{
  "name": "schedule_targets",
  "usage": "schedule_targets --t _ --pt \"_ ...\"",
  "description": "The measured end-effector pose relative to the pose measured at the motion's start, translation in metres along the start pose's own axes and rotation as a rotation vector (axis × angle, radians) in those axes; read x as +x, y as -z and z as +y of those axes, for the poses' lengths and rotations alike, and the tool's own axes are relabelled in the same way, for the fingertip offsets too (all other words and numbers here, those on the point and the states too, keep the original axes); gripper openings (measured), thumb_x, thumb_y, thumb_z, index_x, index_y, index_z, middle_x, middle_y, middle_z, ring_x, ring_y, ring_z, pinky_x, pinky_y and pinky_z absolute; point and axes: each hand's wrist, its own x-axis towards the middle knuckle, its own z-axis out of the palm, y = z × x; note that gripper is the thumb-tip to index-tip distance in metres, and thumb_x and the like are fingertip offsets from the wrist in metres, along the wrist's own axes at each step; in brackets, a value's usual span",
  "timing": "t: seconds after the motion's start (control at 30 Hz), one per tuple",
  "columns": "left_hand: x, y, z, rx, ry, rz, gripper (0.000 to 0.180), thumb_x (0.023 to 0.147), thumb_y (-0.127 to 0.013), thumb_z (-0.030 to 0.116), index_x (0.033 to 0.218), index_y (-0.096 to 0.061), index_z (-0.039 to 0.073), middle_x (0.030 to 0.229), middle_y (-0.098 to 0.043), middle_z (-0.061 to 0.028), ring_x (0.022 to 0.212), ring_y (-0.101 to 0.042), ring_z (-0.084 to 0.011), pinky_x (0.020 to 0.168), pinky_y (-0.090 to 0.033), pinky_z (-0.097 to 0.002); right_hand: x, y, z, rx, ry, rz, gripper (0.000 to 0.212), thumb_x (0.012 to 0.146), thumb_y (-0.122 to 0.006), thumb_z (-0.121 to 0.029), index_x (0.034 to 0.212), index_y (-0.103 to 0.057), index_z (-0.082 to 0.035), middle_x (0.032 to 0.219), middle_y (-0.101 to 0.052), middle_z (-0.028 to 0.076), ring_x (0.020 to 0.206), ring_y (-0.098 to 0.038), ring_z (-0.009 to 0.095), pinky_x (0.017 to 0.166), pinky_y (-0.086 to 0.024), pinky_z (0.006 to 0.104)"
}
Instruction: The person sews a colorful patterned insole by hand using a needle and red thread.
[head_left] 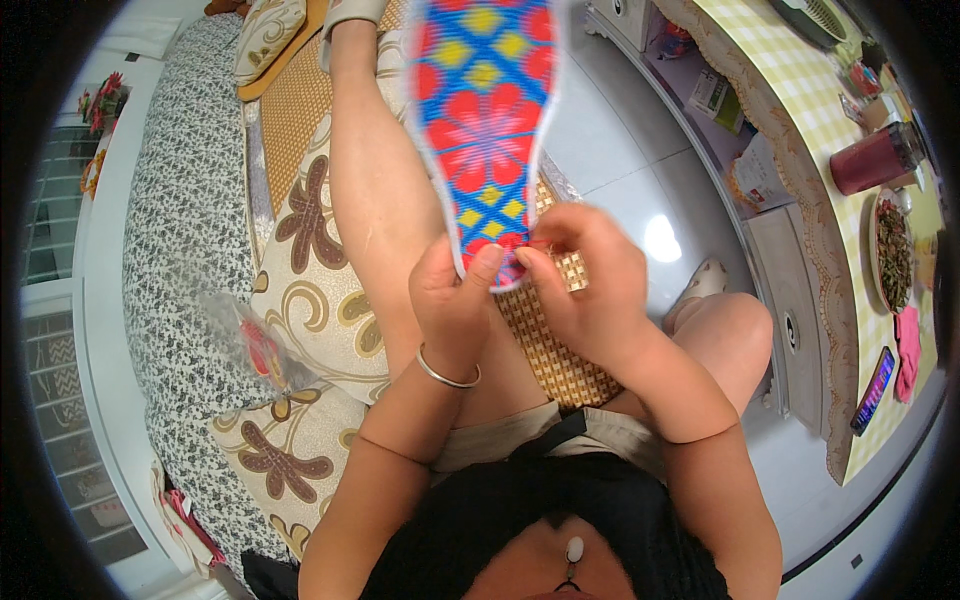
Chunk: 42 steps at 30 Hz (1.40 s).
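Observation:
An embroidered insole (483,110) with red flowers and yellow diamonds on blue, edged in white, stands upright in front of me. My left hand (450,300) pinches its lower end, thumb on the front face. My right hand (590,290) grips the same lower end from the right, fingertips pressed at the edge. A silver bangle (447,373) circles my left wrist. Any needle or thread is too small to make out.
I sit on a sofa with a woven mat (300,110) and patterned cushions (310,300); a clear plastic bag (255,345) lies at my left. At the right stands a table with a yellow checked cloth (800,110), a dark red cup (875,160), a dish (893,255) and a phone (873,390).

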Motion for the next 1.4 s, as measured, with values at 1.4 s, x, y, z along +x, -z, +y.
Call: schedule_targets --t 1.4 --pt "0.018 0.014 -0.014 -1.237 0.565 -0.582 0.008 0.086 -0.055 0.009 0.079 -0.052 0.012 0.067 -0.044 0.0029 0.059 -0.036 -0.0083 0.058 -0.03 -0.0219 0.009 0.03 0.01 0.403 -0.319 0.058 0.004 0.085 -0.061 -0.002 0.088 -0.061 0.0 0.078 -0.059 0.003 0.069 -0.055 0.01 0.063 -0.045 0.0235"
